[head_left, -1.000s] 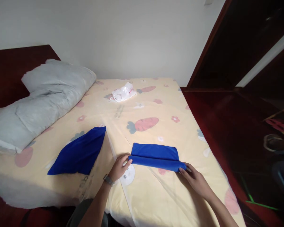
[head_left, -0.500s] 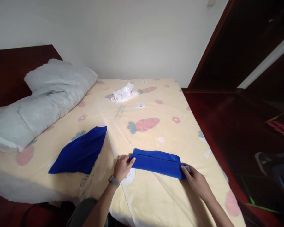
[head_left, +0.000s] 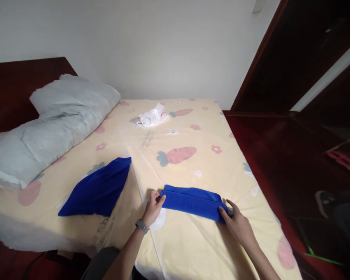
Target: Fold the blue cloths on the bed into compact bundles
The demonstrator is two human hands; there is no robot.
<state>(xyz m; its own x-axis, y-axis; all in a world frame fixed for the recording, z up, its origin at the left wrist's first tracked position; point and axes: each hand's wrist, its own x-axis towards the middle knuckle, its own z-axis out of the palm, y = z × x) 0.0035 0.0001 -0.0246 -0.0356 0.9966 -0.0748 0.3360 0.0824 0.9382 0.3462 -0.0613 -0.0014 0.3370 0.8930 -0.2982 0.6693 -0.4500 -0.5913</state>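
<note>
Head view: left hand point(head_left: 152, 210) pinches the left end of a folded blue cloth point(head_left: 192, 206) between thumb and fingers. Right hand point(head_left: 240, 227) has its thumb on the right end, index finger apart from it beside a small pale tag point(head_left: 230, 210); cannot tell how firmly it grips. Step in hand looks like folding: front layer lies over the back one, a strip of which shows along the far edge. Next move probably calls for even tension at both ends and lined-up edges.

Cloth is a long, flat band, matte, thin and soft-looking; likely to slip or skew if one end is pulled harder. It lies on the bed point(head_left: 177, 245), near its front. Second blue cloth point(head_left: 97, 190) sits left of the hands, slanted, pointed corners, lightly wrinkled. Sheet is smooth with a few creases, carrot and flower print. Crinkled white plastic bag point(head_left: 153, 116) farther back; puffy grey bedding point(head_left: 55, 112) at left, by the dark headboard point(head_left: 17, 85).
</note>
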